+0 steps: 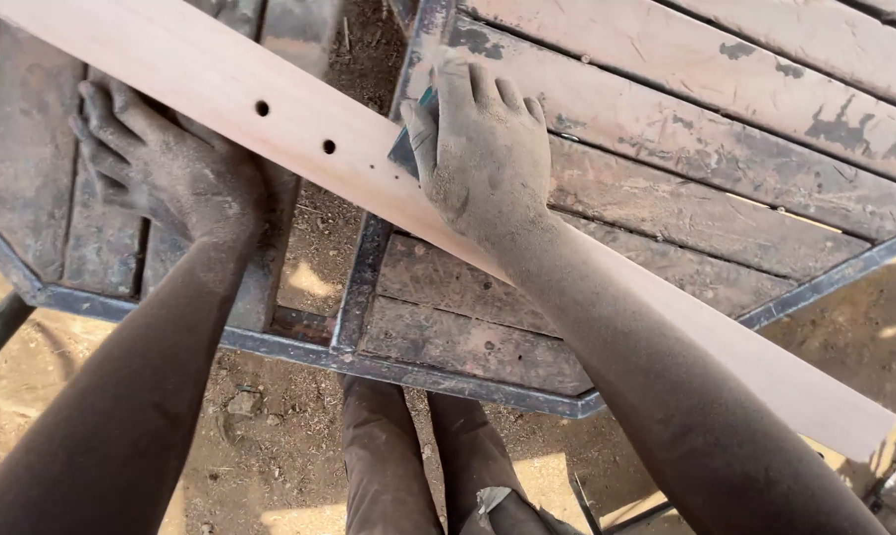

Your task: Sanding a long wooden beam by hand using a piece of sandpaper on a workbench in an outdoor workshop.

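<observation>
1. The board, a long, pale, smooth plank with two small drilled holes, lay slantwise over a worn bench of metal frame and weathered slats, running from the upper left to the lower right, where its end hung out past the frame.

2. The left hand lay flat just below the board's lower edge at the left, fingers spread and pressing on the slats, the knuckles tucked against or slightly under the wood; whether it touched the board could not be told for sure.

3. The right hand pressed down on the board near the holes, fingers close together and curled over a small dark pad with a bluish edge, most likely sandpaper, held flat against the wood.

4. Both hands and forearms were coated in fine dust.

5. The board looked stiff and fairly light for its length, thin enough to flex a little where it overhung. Its sanded face seemed dry and slick with dust, so it would probably slide on the bench unless held down.

6. A sound hold would seem to be by the long edges, or a flat palm over a part resting on the slats, not the free end.

7. Below the bench showed bare dirt and the person's legs.
</observation>
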